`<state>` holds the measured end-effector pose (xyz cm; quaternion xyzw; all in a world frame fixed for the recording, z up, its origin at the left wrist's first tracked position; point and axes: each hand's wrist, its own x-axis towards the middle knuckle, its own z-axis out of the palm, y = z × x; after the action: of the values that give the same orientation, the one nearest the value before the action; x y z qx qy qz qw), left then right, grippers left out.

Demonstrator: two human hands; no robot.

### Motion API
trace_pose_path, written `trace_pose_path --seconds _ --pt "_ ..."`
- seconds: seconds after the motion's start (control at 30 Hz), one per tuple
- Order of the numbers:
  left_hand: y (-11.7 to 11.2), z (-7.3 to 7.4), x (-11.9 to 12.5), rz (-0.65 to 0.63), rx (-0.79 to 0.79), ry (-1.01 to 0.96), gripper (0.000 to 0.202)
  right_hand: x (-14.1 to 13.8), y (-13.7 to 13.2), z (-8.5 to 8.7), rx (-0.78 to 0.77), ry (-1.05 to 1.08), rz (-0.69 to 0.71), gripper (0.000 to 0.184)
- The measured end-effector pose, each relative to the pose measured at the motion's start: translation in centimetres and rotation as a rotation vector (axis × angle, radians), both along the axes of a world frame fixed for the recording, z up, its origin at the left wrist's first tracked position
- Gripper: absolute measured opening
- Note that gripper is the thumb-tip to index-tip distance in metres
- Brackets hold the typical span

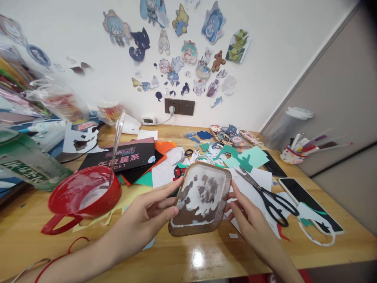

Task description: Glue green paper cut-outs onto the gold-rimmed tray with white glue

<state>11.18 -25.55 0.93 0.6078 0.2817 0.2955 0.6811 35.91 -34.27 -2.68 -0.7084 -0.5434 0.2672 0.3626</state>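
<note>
A brown square paper plate [203, 196] smeared with white paste and torn white patches is tilted up over the wooden desk [188, 259]. My left hand [147, 214] grips its left edge, fingers along the rim and thumb under it. My right hand [246, 214] holds its right edge, fingers behind the plate. Both hands are closed on the plate. A red bowl [85, 196] with white paste and a spoon [118, 135] standing in it sits to the left of my left hand.
Black-handled scissors [271, 198] lie on white paper right of the plate, next to a phone [306, 198]. Coloured paper scraps, a black card [123, 157] and stickers cover the desk's back. A pen cup [291, 154] stands at the right; a green bottle [29, 167] lies at the left.
</note>
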Motion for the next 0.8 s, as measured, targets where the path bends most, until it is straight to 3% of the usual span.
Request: trace_pose_path --seconds 0.27,0.4,0.53,0.8 --pt "0.7 2.8 -0.8 -0.056 -0.019 0.166 0.051 -1.4 0.0 0.0 -0.053 0.122 0.048 0.056" --pt "1.0 3.8 -1.0 -0.066 -0.088 0.138 0.053 -2.0 -0.1 0.0 -0.054 0.265 0.079 0.055" --pt "1.3 4.5 -1.0 -0.062 -0.150 0.101 0.053 -2.5 0.0 -0.1 -0.039 0.385 0.083 0.057" --pt "1.9 4.9 -1.4 -0.048 -0.127 0.118 0.054 -3.0 -0.1 -0.4 -0.029 0.490 0.064 0.057"
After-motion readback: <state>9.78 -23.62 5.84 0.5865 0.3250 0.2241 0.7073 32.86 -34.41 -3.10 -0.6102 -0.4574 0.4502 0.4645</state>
